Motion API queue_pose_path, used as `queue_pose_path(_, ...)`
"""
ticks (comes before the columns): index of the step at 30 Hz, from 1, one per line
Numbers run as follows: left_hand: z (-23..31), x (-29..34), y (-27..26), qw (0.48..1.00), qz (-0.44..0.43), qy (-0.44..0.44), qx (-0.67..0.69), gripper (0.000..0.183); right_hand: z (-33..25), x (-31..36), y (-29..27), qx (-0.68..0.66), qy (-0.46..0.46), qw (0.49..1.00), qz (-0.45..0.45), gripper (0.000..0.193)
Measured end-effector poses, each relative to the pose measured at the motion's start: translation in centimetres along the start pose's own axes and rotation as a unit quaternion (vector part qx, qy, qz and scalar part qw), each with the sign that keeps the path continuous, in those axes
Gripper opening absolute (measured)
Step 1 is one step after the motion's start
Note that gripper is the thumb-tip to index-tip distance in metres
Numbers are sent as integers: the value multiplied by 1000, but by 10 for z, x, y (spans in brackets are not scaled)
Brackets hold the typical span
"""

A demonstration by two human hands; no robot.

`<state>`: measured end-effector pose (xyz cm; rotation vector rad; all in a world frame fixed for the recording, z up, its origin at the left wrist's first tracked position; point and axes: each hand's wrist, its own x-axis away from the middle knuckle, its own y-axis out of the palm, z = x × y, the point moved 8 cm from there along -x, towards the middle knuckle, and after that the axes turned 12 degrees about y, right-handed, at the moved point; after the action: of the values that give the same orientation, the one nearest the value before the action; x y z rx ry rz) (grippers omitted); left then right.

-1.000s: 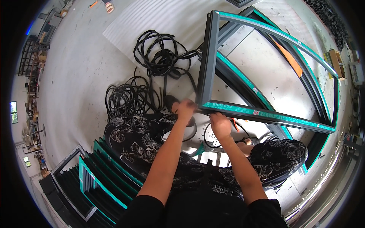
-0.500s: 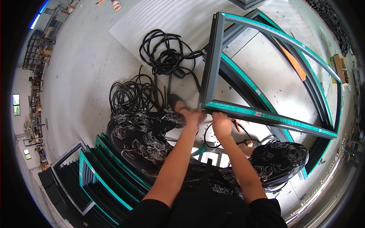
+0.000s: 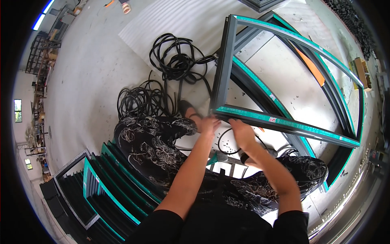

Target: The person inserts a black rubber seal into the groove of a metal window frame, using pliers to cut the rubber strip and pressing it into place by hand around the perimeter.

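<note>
The bare right forearm (image 3: 280, 173) has been swung outward to the right. The left hand (image 3: 209, 124) and right hand (image 3: 243, 134) are placed at the near-left corner and near rail of a dark-grey, green-taped four-sided frame (image 3: 300, 126); neither grip's closure can be told. Farther left, coiled black tubing (image 3: 184, 65) is seen.

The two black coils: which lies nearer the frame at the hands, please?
The upper coil, whose strands reach toward the frame; the lower-left coil lies farther away.
</note>
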<state>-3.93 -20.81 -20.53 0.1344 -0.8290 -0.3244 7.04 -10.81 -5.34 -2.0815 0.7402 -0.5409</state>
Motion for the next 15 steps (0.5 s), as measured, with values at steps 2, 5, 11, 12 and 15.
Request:
queue_pose_path(2, -3, -6, -5, 1000, -9, 9, 6, 11, 41, 17, -31, -88, -1, 996, -13, 29)
queue_pose_path(5, 11, -3, -16, 1000, -4, 21, -8, 10, 115, 38, -96, -281, 231, 911, -195, 32)
queue_pose_path(11, 10, 5, -6, 999, -9, 15, -27, 12, 235, 81, -236, -184, 335, 917, -113, 16)
queue_pose_path(12, 10, 11, 0, 1000, -30, 3, 2, 12, 247, 88, -238, -185, 339, 916, -110, 16)
queue_pose_path(15, 0, 16, 7, 995, -68, -30, 67, 10, 270, 89, -238, -112, 290, 950, -38, 12)
